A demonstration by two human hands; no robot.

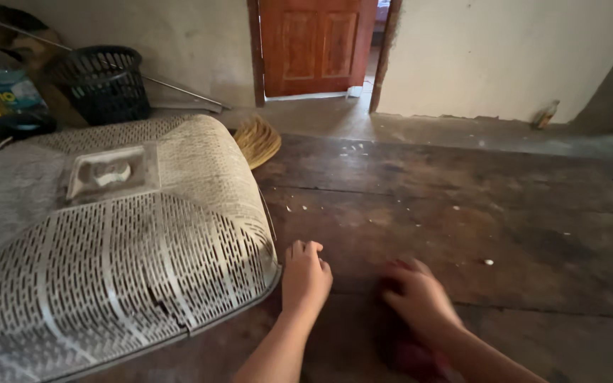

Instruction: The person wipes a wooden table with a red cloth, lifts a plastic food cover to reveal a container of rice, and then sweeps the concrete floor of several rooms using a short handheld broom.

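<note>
Down low, the left hand [305, 279] rests on a dark wooden tabletop [462, 213], fingers curled loosely together, knuckles up, holding nothing, just beside the rim of a large white slotted food cover [108, 241] that sits dome-up. The right hand [420, 298] is blurred; it seems pressed on a reddish cloth [413, 354], though whether those fingers grip it is unclear. Judging by this, wiping the wood is under way. Pale crumbs [489, 262] lie scattered beyond. Farther off stand a straw broom [258, 140], a black basket [101, 81] and a wooden door [313, 44].
</note>
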